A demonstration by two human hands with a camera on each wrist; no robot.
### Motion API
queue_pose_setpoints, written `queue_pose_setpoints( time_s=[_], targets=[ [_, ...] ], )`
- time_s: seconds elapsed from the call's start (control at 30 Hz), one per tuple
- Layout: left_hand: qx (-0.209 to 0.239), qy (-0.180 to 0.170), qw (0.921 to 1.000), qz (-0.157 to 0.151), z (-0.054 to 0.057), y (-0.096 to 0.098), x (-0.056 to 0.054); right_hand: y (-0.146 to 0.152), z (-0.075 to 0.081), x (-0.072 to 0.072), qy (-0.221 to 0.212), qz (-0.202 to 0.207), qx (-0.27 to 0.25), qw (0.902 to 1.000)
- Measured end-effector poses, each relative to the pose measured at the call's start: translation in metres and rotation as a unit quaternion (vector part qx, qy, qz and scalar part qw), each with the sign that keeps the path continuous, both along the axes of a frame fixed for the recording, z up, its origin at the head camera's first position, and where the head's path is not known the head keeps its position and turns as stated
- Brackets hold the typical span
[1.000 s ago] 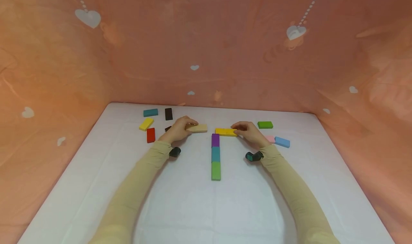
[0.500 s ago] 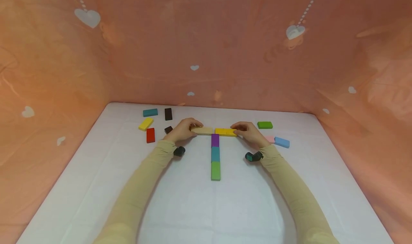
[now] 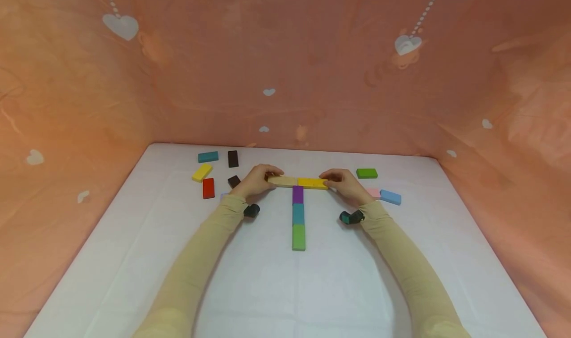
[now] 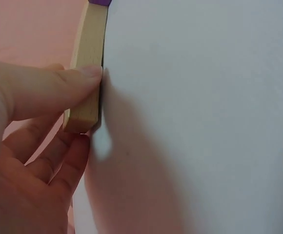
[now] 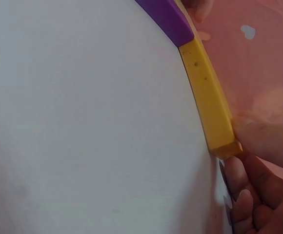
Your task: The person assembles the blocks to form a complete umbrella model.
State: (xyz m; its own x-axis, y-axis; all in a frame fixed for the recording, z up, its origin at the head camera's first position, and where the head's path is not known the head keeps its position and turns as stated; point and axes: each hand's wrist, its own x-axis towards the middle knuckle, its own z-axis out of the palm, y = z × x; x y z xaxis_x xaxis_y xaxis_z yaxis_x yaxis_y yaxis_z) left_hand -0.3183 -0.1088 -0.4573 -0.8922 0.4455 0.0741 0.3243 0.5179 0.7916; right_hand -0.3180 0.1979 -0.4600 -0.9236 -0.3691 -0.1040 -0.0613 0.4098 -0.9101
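My left hand [image 3: 255,181] pinches the left end of a plain wooden block [image 3: 286,181]; in the left wrist view its thumb lies along the near side, other fingers behind and at the end. My right hand [image 3: 343,183] pinches the right end of an orange-yellow block [image 3: 312,183], thumb and fingers at that end in the right wrist view. The two blocks lie end to end in a crosswise row. Below their meeting point a purple block [image 3: 298,195], a teal block [image 3: 298,214] and a green block [image 3: 298,237] form a column toward me.
Left lie a blue-teal block [image 3: 208,157], a yellow block [image 3: 202,172], a red block [image 3: 208,188] and two dark blocks, one upright-lying [image 3: 233,158]. Right are a bright green block [image 3: 367,173], a pink block [image 3: 373,194] and a light blue block [image 3: 390,197]. A pink cloth [image 3: 294,110] hangs behind the white table.
My left hand has slid the plain wooden block rightward until its end meets the orange-yellow block. My right hand has stayed in place at the orange-yellow block.
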Motion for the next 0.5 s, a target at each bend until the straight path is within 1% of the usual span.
queue_pose_setpoints(
  time_s=[0.13,0.3,0.4,0.5],
  targets=[
    [0.004,0.005,1.0000,0.002,-0.0033,-0.0003,-0.0014,0.0000,0.0001,-0.0003,0.000,-0.002,0.000,1.0000],
    [0.018,0.001,0.9998,0.001,-0.0027,-0.0021,-0.0010,-0.0001,0.0016,0.0005,-0.005,-0.001,-0.006,1.0000],
    [0.025,-0.003,0.9996,0.010,-0.0019,-0.0043,-0.0006,0.0003,0.0021,0.0007,0.000,0.005,-0.003,1.0000],
    [0.034,0.000,0.9990,0.028,-0.0014,-0.0077,-0.0002,0.0005,0.0026,0.0009,-0.002,0.006,-0.004,1.0000]
  ],
)
